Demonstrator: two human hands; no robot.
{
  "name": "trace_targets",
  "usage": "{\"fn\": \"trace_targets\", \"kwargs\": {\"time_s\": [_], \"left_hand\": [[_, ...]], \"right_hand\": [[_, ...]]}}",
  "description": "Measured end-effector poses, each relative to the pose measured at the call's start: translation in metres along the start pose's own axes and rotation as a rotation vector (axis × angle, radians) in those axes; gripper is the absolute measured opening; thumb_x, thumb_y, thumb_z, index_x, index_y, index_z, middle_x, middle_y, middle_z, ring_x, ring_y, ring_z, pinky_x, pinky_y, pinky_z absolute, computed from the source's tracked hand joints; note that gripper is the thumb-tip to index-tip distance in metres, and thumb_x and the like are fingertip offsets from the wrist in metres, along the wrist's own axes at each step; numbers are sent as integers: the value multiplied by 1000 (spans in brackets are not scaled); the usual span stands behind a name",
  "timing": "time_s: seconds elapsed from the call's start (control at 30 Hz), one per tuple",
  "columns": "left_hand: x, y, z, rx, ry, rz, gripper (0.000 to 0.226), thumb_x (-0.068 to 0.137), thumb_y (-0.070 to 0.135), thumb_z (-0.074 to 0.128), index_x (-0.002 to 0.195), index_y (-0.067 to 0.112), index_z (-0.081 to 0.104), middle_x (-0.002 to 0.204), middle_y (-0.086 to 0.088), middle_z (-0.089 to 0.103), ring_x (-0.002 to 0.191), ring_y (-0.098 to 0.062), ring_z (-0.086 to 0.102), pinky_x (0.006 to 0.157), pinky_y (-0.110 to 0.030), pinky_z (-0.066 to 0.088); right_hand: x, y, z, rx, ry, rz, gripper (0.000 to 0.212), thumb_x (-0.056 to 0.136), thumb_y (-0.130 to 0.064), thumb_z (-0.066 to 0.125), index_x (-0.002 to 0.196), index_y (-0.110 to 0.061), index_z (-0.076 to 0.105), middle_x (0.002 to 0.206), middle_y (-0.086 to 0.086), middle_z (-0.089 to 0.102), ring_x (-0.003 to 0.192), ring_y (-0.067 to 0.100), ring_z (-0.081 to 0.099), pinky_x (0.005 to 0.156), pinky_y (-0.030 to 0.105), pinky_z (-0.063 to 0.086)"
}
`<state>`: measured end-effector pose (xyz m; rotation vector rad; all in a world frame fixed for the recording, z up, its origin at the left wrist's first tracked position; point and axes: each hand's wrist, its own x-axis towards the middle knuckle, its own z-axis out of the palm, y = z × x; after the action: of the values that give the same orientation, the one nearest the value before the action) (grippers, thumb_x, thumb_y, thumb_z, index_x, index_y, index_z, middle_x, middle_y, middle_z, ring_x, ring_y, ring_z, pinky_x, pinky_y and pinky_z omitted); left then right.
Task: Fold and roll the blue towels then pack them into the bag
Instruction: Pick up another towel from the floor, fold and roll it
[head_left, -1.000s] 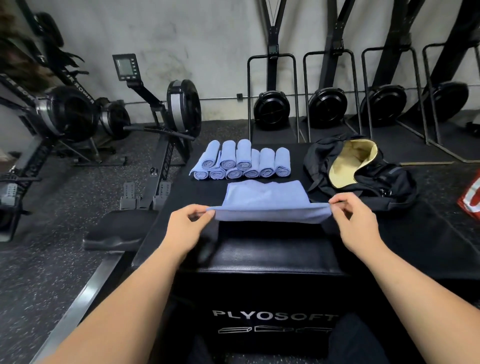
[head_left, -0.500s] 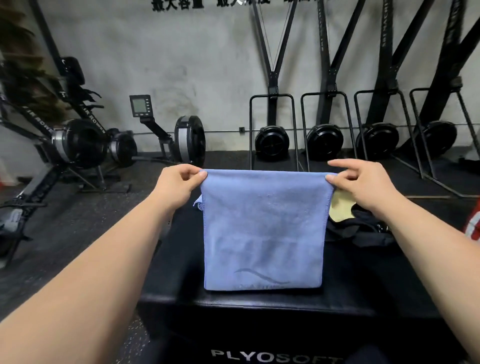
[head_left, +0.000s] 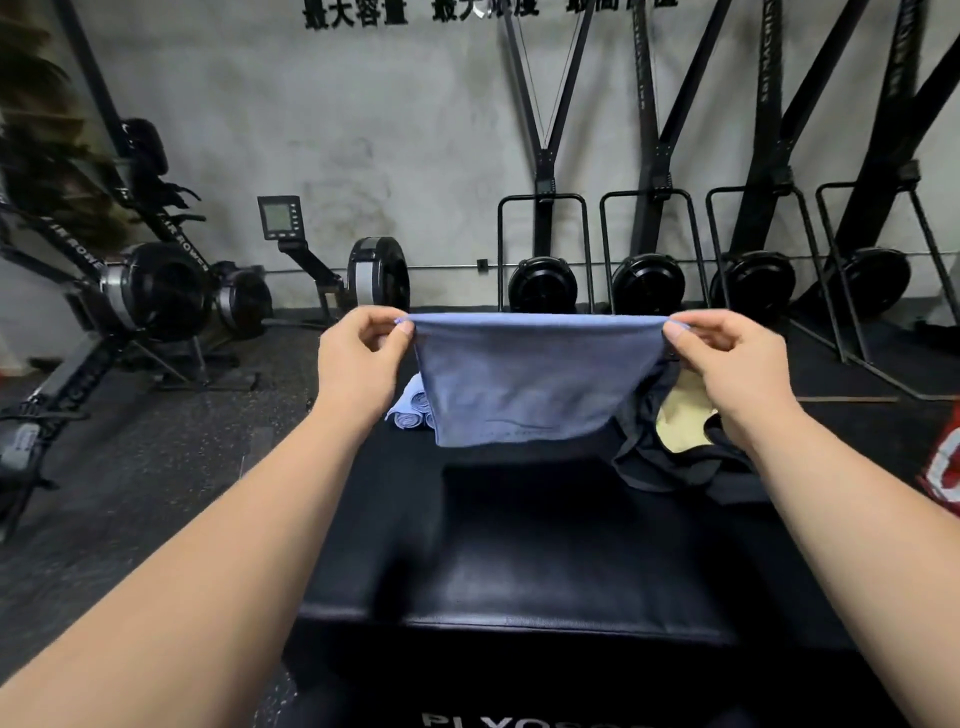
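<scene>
A blue towel (head_left: 524, 382) hangs in the air above the black plyo box (head_left: 519, 571), stretched by its top edge. My left hand (head_left: 358, 358) pinches the towel's top left corner. My right hand (head_left: 727, 364) pinches the top right corner. The towel's lower edge swings away from me, clear of the box top. Behind it, rolled blue towels (head_left: 410, 410) peek out at the left; most are hidden. The black bag (head_left: 670, 457) with its pale yellow lining (head_left: 683, 421) lies open on the box at the right, partly behind my right hand.
Rowing machines (head_left: 156, 296) stand on the floor to the left. Several ski machines (head_left: 647, 283) line the back wall. A red and white object (head_left: 948, 462) shows at the right edge. The box front edge is near me.
Both hands lifted the towel off the box by its corners and now hold it farther out. Its lower edge has swung up and away from the box front.
</scene>
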<state>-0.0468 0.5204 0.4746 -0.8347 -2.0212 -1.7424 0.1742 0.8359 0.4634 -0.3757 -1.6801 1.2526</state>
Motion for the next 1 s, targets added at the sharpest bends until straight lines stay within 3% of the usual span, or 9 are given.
{"fn": "trace_targets", "kwargs": {"time_s": [0.07, 0.17, 0.27, 0.37, 0.53, 0.7, 0.87, 0.93, 1.0], "left_hand": [[-34, -23, -1, 23, -52, -55, 5, 95, 12, 74, 94, 17, 75, 91, 5, 78, 83, -7, 71, 80, -19, 55], [-93, -80, -7, 106, -297, -194, 10, 90, 12, 79, 86, 20, 75, 85, 3, 78, 77, -6, 68, 80, -27, 54], [-143, -126, -19, 248, -499, -280, 6, 83, 27, 78, 84, 22, 74, 81, 7, 77, 75, -9, 69, 83, -37, 58], [-178, -138, -26, 277, -571, -339, 10, 91, 20, 77, 86, 19, 69, 76, 4, 75, 70, -10, 68, 79, -32, 55], [-203, -137, -30, 310, -530, -360, 11, 98, 28, 71, 92, 22, 64, 74, 4, 72, 74, -18, 63, 77, -27, 49], [-200, -134, -36, 166, -544, -463, 13, 94, 10, 72, 83, 15, 70, 64, -1, 64, 65, -13, 55, 68, -27, 47], [-174, -137, -33, 4, -490, -571, 9, 91, 10, 70, 85, 12, 77, 70, -6, 64, 67, -13, 55, 66, -29, 43], [-161, -140, -23, -4, -396, -586, 4, 94, 13, 75, 93, 13, 79, 72, -4, 62, 69, -12, 56, 70, -24, 47], [-148, -144, -11, -21, -317, -585, 4, 94, 18, 78, 98, 16, 78, 71, -1, 63, 70, -13, 56, 73, -28, 48]], "right_hand": [[-31, 27, -8, -55, -54, 71, 13, 90, -8, 81, 102, -10, 78, 85, -5, 77, 79, 3, 68, 76, 13, 53], [-88, 79, -26, -192, -232, 193, 10, 88, -6, 81, 94, -14, 79, 84, -2, 80, 81, 11, 69, 75, 11, 52], [-132, 121, -41, -412, -390, 262, 9, 87, -17, 85, 90, -22, 79, 85, 0, 79, 83, 23, 74, 85, 30, 55], [-163, 139, -42, -551, -454, 267, 11, 88, -26, 84, 89, -31, 75, 81, -9, 78, 82, 16, 73, 88, 41, 54], [-188, 135, -39, -535, -431, 307, 8, 91, -29, 81, 89, -32, 74, 73, -10, 76, 75, 8, 66, 75, 28, 48], [-193, 127, -40, -390, -418, 408, 8, 87, -18, 84, 82, -22, 79, 60, 3, 69, 57, 11, 47, 65, 29, 41], [-173, 121, -29, -263, -343, 420, 6, 93, -12, 77, 91, -18, 78, 60, -4, 65, 59, 6, 49, 65, 22, 43], [-157, 127, -23, -295, -315, 376, 5, 97, -18, 73, 94, -22, 74, 58, -7, 58, 63, 13, 44, 69, 29, 42], [-141, 134, -15, -314, -296, 363, 9, 100, -17, 68, 96, -25, 69, 56, -6, 53, 63, 15, 43, 71, 31, 43]]}}
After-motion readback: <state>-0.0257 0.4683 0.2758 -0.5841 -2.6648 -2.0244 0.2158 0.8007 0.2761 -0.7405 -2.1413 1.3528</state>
